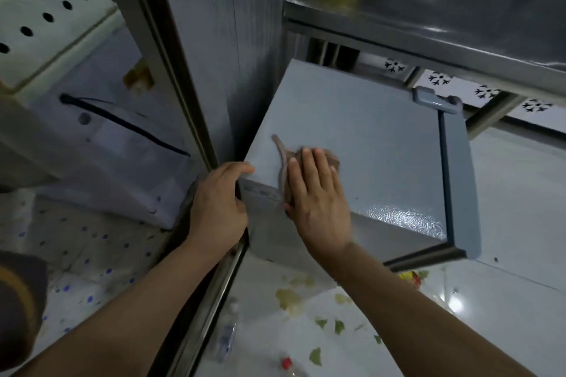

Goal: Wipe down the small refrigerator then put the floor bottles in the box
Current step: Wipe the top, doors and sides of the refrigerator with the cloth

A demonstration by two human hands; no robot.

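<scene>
Right hand (318, 202) presses cloth (330, 159) flat on refrigerator (367, 131) top.

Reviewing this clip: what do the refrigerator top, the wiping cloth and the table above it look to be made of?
Refrigerator top: likely painted sheet metal with a pebbled finish, judging by the textured glare near its front corner.
Cloth: thin brownish fabric, limp and creased under the right hand.
Table: apparently stainless steel, with a brushed grey sheen and blurred reflections.
</scene>
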